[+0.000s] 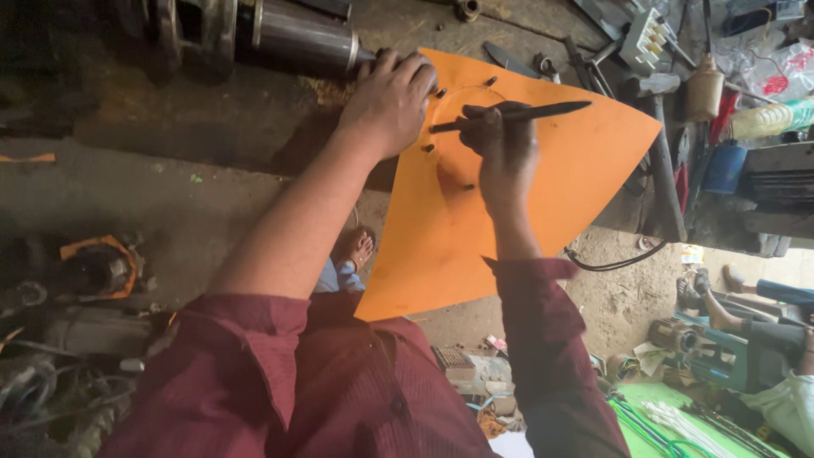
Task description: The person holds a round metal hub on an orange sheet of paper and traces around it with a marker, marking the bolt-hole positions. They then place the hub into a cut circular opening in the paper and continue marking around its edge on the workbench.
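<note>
A large orange sheet (585, 170) lies over a round part, and its circular outline and several small bolt points show through. My left hand (390, 102) presses flat on the sheet's upper left corner, next to a dark metal cylinder (297, 38). My right hand (504, 148) rests on the middle of the sheet and grips a thin black tool (543, 112), like a pen or scriber, lying nearly level with its tip pointing left towards my left hand. I wear maroon sleeves.
Hand tools and a white plug block (646, 36) clutter the bench at upper right, with a blue can (725, 168). A motor part with an orange ring (97, 267) sits lower left. Another person's legs (746, 318) show at lower right. My bare foot (354, 250) is below the sheet.
</note>
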`<state>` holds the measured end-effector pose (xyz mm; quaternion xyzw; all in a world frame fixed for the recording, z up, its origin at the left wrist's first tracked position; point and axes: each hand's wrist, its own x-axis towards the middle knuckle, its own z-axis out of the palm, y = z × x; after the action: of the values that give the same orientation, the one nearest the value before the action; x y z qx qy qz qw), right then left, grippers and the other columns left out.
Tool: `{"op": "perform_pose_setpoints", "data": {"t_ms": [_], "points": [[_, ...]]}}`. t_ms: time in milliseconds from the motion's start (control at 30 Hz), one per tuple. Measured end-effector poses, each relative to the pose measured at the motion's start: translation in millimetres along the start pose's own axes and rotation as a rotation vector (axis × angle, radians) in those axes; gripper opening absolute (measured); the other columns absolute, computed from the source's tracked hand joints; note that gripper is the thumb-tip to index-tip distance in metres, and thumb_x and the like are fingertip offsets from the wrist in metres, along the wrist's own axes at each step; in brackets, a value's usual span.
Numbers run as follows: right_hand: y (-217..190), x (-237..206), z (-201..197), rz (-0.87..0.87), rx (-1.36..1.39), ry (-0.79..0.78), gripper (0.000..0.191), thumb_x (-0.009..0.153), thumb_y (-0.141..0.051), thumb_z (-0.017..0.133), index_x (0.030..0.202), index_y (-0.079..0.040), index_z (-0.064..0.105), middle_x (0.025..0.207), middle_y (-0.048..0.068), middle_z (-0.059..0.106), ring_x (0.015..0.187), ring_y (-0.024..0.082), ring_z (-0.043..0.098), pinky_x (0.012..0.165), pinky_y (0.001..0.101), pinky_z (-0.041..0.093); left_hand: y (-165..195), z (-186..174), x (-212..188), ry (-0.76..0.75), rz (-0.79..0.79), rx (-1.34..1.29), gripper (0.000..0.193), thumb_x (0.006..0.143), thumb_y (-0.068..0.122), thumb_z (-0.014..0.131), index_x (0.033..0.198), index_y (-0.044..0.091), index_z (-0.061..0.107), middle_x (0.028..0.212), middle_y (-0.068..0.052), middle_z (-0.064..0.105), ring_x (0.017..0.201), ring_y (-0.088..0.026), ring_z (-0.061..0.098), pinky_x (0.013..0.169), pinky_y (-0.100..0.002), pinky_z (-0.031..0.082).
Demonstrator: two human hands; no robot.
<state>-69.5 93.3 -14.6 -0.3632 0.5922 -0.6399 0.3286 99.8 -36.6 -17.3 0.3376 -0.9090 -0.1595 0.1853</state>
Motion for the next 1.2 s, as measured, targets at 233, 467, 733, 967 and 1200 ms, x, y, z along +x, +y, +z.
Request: {"op": "perform_pose_setpoints", "data": {"t_ms": [233, 467, 733, 967, 1200], "points": [[-19, -8, 4, -0.004, -0.046, -0.092, 0.018, 0.112, -0.018, 0.056, 0.12, -0.003, 0.05, 0.109, 0.018, 0.074, 0.092, 0.021, 0.075, 0.08, 0.0327, 0.064, 2, -5, -2, 0.014, 0.022, -0.002, 0.031, 0.097, 0.021, 0.06, 0.124, 0.008, 0.058, 0.135, -0.008, 0.055, 0.125, -0.034, 0.048, 0.098, -0.057, 0.044], [-24, -6, 4, -0.002, -0.051, -0.03, 0.013, 0.112, -0.015, 0.053, 0.117, -0.003, 0.049, 0.104, 0.016, 0.074, 0.087, 0.019, 0.075, 0.078, 0.032, 0.064, 1, -12, 3, -0.035, 0.033, 0.032, 0.046, 0.094, 0.024, 0.064, 0.135, 0.006, 0.055, 0.145, -0.01, 0.051, 0.132, -0.034, 0.044, 0.104, -0.057, 0.041], [-13, -8, -5, -0.097, -0.153, -0.118, 0.017, 0.116, -0.015, 0.051, 0.118, 0.001, 0.056, 0.105, 0.016, 0.073, 0.093, 0.019, 0.075, 0.083, 0.0325, 0.064, 3, -36, 18, -0.486, -0.023, -0.08, 0.105, 0.061, 0.052, 0.088, 0.143, 0.007, 0.04, 0.154, -0.01, 0.035, 0.142, -0.038, 0.024, 0.111, -0.058, 0.034], [-31, -12, 6, -0.053, -0.176, -0.02, 0.018, 0.112, -0.017, 0.054, 0.117, 0.0, 0.051, 0.105, 0.017, 0.075, 0.09, 0.021, 0.077, 0.077, 0.0324, 0.065, -3, -32, 18, -0.526, -0.013, -0.039, 0.099, 0.064, 0.054, 0.09, 0.141, 0.011, 0.045, 0.154, -0.01, 0.039, 0.145, -0.038, 0.028, 0.115, -0.059, 0.036], [-14, -7, -4, -0.071, -0.125, -0.042, 0.016, 0.113, -0.015, 0.055, 0.116, 0.001, 0.055, 0.107, 0.017, 0.076, 0.089, 0.019, 0.074, 0.077, 0.0307, 0.062, -5, -29, 17, -0.482, 0.005, -0.081, 0.102, 0.058, 0.053, 0.093, 0.138, 0.009, 0.046, 0.151, -0.01, 0.04, 0.141, -0.039, 0.03, 0.111, -0.06, 0.037]]}}
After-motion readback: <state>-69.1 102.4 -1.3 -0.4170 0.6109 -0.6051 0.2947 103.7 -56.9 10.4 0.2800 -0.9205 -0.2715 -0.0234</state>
